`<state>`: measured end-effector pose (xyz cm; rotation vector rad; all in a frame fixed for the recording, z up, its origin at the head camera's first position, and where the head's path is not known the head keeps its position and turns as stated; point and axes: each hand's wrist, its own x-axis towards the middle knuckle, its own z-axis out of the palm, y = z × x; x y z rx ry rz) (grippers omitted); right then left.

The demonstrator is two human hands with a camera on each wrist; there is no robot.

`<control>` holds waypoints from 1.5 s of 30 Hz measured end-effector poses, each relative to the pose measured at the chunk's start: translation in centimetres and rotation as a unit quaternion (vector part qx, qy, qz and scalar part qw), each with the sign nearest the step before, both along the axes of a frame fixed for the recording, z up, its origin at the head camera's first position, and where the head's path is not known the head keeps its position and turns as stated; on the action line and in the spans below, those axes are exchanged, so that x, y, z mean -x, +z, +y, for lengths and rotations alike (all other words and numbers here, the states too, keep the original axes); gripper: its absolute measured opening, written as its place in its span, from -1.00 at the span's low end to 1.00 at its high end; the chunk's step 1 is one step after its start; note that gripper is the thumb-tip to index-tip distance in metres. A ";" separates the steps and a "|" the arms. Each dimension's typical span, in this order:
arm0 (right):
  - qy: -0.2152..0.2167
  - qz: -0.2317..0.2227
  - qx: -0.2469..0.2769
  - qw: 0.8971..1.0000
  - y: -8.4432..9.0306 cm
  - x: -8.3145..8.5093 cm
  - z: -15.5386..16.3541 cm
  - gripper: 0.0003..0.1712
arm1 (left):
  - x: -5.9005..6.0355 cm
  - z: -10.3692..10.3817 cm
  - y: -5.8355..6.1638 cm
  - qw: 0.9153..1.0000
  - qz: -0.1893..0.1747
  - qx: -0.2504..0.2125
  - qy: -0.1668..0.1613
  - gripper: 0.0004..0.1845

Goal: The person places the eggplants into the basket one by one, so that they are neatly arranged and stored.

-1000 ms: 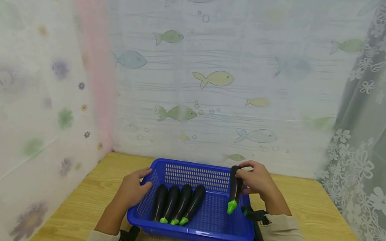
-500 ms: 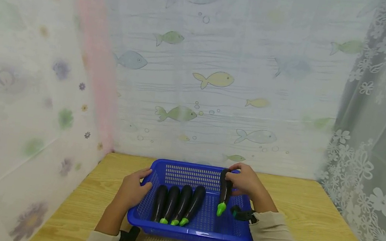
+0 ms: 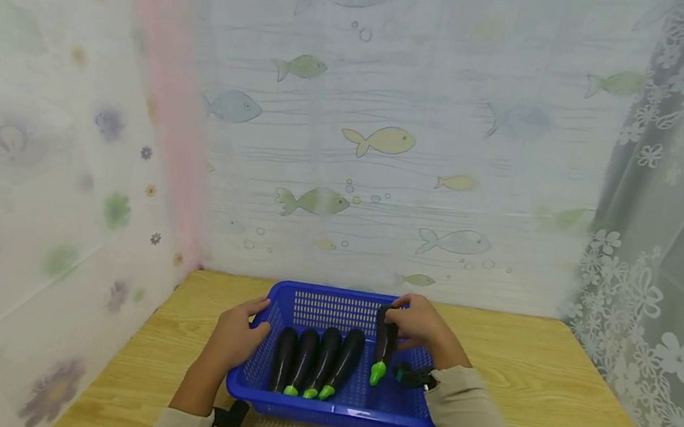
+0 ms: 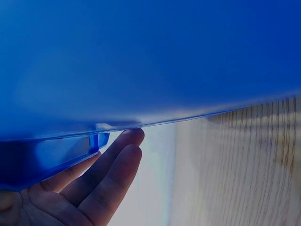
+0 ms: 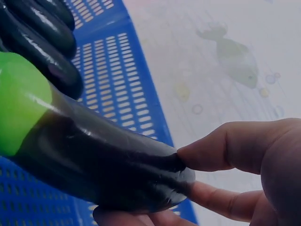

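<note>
A blue plastic basket (image 3: 382, 417) with slotted walls stands on the table. My left hand (image 3: 236, 334) holds its left side, thumb at the rim; in the left wrist view the fingers (image 4: 113, 183) reach beneath the rim. Over the right part of the basket, my right hand (image 3: 421, 324) pinches the blunt end of a dark eggplant (image 3: 386, 344), its green stem end pointing down toward me. The right wrist view shows this eggplant (image 5: 108, 155) close up, with thumb and fingers around its tip. Several more eggplants (image 3: 328, 357) lie side by side in the basket's left half.
The wooden table (image 3: 528, 385) extends on both sides of the basket. Behind it hangs a pale curtain (image 3: 380, 175) printed with fish, and a lace-patterned curtain (image 3: 645, 300) hangs at the right. Black wrist straps (image 3: 230, 415) sit below both hands.
My right hand has moved left and slightly down with the eggplant, toward the row. The right sleeve now covers the eggplant seen earlier on the table beside the basket. My left hand stays put.
</note>
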<state>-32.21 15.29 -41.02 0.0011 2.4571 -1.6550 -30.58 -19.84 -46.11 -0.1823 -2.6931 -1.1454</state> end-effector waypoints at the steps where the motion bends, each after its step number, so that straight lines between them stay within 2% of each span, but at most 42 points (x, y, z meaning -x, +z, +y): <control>1: -0.002 -0.004 0.005 1.000 -0.2 0.1 -0.1 -0.44 | 0.0 0.0 0.0 1.000 0.000 0.000 -0.001 -0.40; 6: -0.013 -0.018 0.026 0.999 -0.8 0.3 -0.5 -0.46 | 0.1 0.1 0.0 1.000 -0.002 0.000 -0.002 -0.40; 15: 0.012 -0.047 0.030 0.998 -1.8 0.7 -0.7 -0.45 | 0.0 0.0 0.2 1.000 -0.003 0.001 -0.003 -0.40; 23: 0.012 -0.055 0.003 0.998 -2.5 0.8 -1.0 -0.54 | 0.1 -0.1 0.0 1.000 -0.004 0.001 -0.001 -0.39; 29: 0.009 -0.068 -0.015 0.998 -2.8 0.8 -1.1 -0.53 | 0.0 0.0 0.3 1.000 -0.003 0.001 -0.005 -0.39; 39: 0.000 -0.064 -0.052 0.997 -3.5 1.0 -1.3 -0.57 | 0.1 -0.1 0.2 1.000 0.002 0.006 -0.007 -0.39; 45: -0.001 -0.067 -0.063 0.996 -3.5 0.8 -1.5 -0.68 | 0.0 0.0 0.2 1.000 0.000 0.002 -0.006 -0.40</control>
